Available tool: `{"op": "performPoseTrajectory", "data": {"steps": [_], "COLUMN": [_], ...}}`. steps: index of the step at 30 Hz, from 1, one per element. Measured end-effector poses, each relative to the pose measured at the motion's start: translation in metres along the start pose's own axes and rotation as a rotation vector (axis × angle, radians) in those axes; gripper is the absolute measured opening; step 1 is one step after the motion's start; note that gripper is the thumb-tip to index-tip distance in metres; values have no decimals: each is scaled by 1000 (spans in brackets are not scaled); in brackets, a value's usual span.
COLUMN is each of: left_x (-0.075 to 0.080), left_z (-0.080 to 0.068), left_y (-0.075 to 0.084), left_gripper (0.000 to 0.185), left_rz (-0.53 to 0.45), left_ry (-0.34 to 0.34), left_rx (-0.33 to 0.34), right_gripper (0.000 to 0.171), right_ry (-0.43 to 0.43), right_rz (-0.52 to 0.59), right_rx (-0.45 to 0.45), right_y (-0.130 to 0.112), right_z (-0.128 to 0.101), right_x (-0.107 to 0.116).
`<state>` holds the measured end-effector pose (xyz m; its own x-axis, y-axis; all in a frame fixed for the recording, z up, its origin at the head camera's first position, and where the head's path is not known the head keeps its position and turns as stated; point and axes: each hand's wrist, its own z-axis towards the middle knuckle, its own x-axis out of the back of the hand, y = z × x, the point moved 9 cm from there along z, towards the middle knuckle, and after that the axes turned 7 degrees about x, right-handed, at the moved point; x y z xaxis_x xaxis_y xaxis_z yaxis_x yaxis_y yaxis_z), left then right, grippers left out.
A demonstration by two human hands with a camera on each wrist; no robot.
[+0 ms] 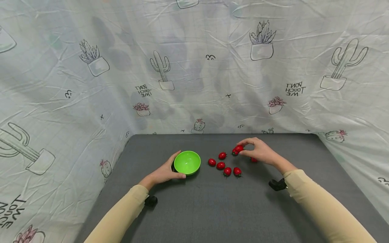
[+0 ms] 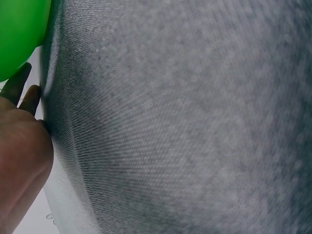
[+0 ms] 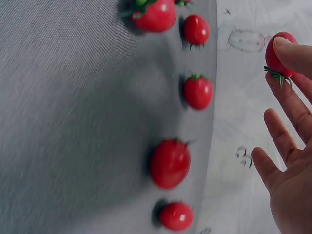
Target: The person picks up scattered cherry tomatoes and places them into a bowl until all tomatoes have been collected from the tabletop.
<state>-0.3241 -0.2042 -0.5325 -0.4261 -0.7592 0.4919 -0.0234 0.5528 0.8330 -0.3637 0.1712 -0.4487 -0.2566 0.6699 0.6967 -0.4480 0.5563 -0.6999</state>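
My left hand (image 1: 164, 172) holds a bright green bowl (image 1: 187, 163) from its left side, with the thumb along the near side. In the left wrist view only part of the bowl (image 2: 19, 36) shows above the fingers. My right hand (image 1: 260, 152) pinches a red cherry tomato (image 1: 239, 148) between thumb and fingers. The right wrist view shows this held tomato (image 3: 276, 57) raised off the table, green stem downward, the other fingers spread. Several cherry tomatoes (image 1: 221, 165) lie between the hands. One more tomato (image 1: 254, 160) is partly hidden beneath the right hand.
A dark grey tabletop (image 1: 209, 209) lies under everything. White cloth (image 1: 194, 74) printed with cacti hangs behind it and at the sides. A black wrist device (image 1: 277, 184) sits at the right sleeve, another black device (image 1: 151, 201) at the left.
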Motion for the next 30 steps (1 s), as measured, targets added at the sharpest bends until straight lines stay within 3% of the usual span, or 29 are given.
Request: {"op": "performPoseTrajectory", "data": {"steps": [17,30], "left_x": [-2,0], "left_z": [-2,0], "left_y": [3,-2], "left_gripper": [108,105], "left_rz": [-38,-7], "left_ry": [7,29], "left_rx": [3,40], "right_gripper": [32,34], "right_ry": [-87,-159], "right_rz": [116,131], "right_rx": [95,152], "right_y": [-37,-69], "right_z": [40,68], "right_x": [-48,-88]}}
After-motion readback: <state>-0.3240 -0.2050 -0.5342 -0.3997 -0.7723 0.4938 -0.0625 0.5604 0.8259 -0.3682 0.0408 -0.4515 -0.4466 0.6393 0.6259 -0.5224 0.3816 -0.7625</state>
